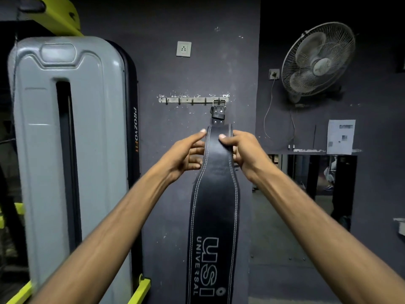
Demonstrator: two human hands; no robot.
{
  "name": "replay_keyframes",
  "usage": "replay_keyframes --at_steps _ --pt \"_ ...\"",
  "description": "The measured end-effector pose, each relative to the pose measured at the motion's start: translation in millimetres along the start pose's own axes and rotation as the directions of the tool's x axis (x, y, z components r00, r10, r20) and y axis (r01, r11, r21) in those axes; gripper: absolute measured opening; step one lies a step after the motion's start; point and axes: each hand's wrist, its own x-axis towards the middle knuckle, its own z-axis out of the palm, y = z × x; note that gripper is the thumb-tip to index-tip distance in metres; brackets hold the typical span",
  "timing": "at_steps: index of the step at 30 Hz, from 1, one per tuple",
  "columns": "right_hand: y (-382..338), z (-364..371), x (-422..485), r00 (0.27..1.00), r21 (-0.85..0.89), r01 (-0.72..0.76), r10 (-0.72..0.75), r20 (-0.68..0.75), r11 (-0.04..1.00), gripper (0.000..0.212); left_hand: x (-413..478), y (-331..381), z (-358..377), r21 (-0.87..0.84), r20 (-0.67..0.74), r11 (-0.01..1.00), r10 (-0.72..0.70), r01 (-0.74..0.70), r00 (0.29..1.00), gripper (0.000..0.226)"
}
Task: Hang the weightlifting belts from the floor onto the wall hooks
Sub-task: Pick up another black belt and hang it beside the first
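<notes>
Belt: the weightlifting belt hangs flat against the dark wall, long axis vertical, its wide printed part running down out of view at the bottom.
Hang point: its buckle sits over the rightmost hook of the hook rail. From here I cannot tell how fully the hook is seated.
Right hand: the right hand pinches the narrow upper strap, with the thumb on the front face and the fingers curled behind the right edge.
Left hand: the left hand is relaxed and spread, its thumb tip and fingertips just at the belt's left edge, clamping nothing that I can see.
Key relation: the buckle and hook lie straight above both hands, along the belt's own axis. The right hand has the real hold and is the nearer to the hook.
Step, as I judge it: settling this belt on its hook, then letting go.
Free hooks: the others on the rail, to the left, are bare.
Around: a grey machine cover stands close on the left, a wall socket is above the rail, and a wall fan is well off to the right.
In the way: nothing lies between the hands and the hook.
Floor: not visible, so I cannot tell what belts remain.
</notes>
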Motion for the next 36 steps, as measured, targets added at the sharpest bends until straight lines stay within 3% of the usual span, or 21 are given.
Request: replay_keyframes --at_steps 4,7,10,13,18,20,23,24,25,29,32,36 --pt "11 -9 -14 0.983 -0.028 0.156 -0.153 0.102 0.987 0.023 15 11 11 -0.091 -0.026 0.996 0.015 -0.017 1.0 0.045" --pt "13 -23 -16 0.971 -0.105 0.16 -0.137 0.195 0.981 0.02 21 20 17 -0.22 -0.078 0.971 0.08 -0.096 0.994 0.029" --pt "5 -37 -4 0.98 -0.112 0.032 -0.009 0.201 0.993 0.036 18 18 23 -0.105 -0.089 0.98 0.161 -0.17 0.983 0.005" --pt "-4 -43 13 0.982 -0.103 -0.082 0.098 0.161 0.991 0.056 6 7 30 0.053 -0.057 0.965 0.258 -0.255 0.964 0.006" --pt "5 -40 29 0.998 0.041 -0.064 0.063 0.026 0.997 0.022 1 -19 29 0.141 0.017 0.947 0.291 -0.29 0.957 0.029" --pt "15 -41 31 1.0 0.017 0.013 -0.013 -0.013 1.0 0.014 2 -20 28 0.135 0.01 0.966 0.22 -0.219 0.975 0.034" --pt "32 -43 22 0.991 -0.066 0.131 -0.131 -0.001 0.989 0.014 12 -12 26 0.056 0.01 0.997 0.052 -0.052 0.999 0.087" --pt "36 -44 18 0.987 -0.075 0.158 -0.157 0.016 0.985 0.017 17 -8 28 0.052 -0.011 0.998 0.037 -0.037 0.999 0.095" --pt "40 -45 16 0.981 -0.094 0.192 -0.189 0.037 0.977 0.019 23 -6 31 0.056 -0.053 0.997 0.053 -0.05 0.997 0.094" --pt "51 -60 13 0.964 -0.167 0.255 -0.237 0.12 0.953 0.012 46 -5 44 0.062 -0.226 0.982 0.187 -0.178 0.956 0.049" --pt "56 -75 18 0.963 -0.171 0.221 -0.187 0.194 0.96 0.002 55 -15 48 0.1 -0.26 0.963 0.268 -0.25 0.928 0.05" --pt "69 -84 33 0.962 -0.225 0.21 -0.16 0.222 0.951 0.004 65 -35 57 0.171 -0.292 0.937 0.342 -0.304 0.893 0.044"
